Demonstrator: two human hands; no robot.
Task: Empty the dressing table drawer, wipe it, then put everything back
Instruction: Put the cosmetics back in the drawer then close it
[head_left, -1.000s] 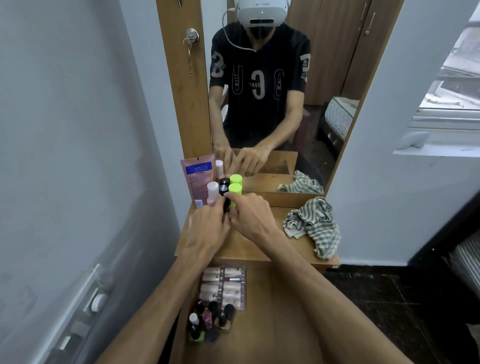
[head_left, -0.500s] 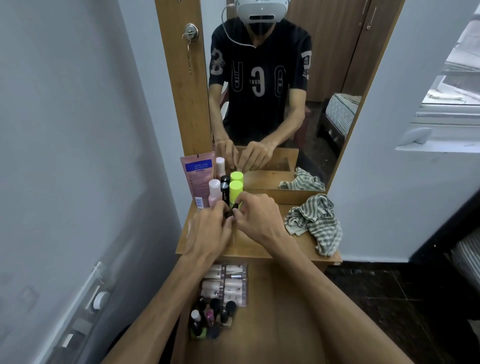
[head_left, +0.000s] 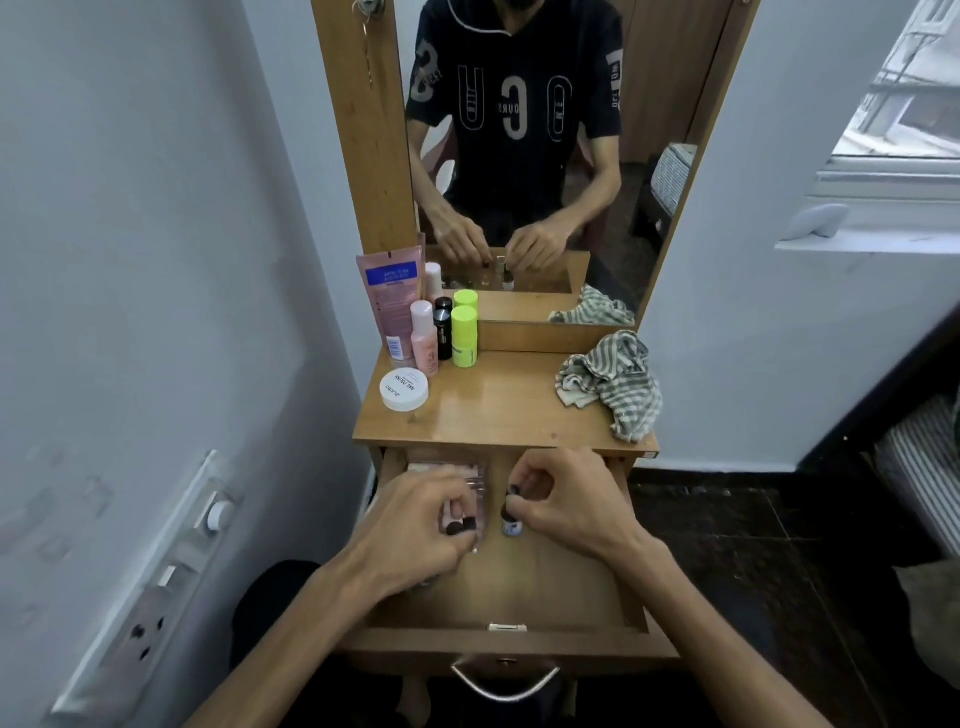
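Note:
The wooden drawer (head_left: 524, 603) of the dressing table stands pulled out below the tabletop (head_left: 498, 410). My left hand (head_left: 415, 530) is inside it at the left, fingers closed on a small dark-capped bottle (head_left: 460, 527) beside a clear case of pink tubes (head_left: 467, 475). My right hand (head_left: 566, 504) pinches the dark cap of a small nail polish bottle (head_left: 511, 522) standing upright on the drawer floor. Other small bottles are hidden under my left hand.
On the tabletop's left stand a pink tube (head_left: 392, 306), a pink bottle (head_left: 423, 338), a black bottle (head_left: 443, 327), two lime-green bottles (head_left: 464, 335) and a white round jar (head_left: 404, 388). A striped cloth (head_left: 613, 384) lies at the right. A mirror (head_left: 519, 156) rises behind.
Both hands have moved down from the bottles on the tabletop into the open drawer. Each now grips a small bottle there. The view has tilted downward.

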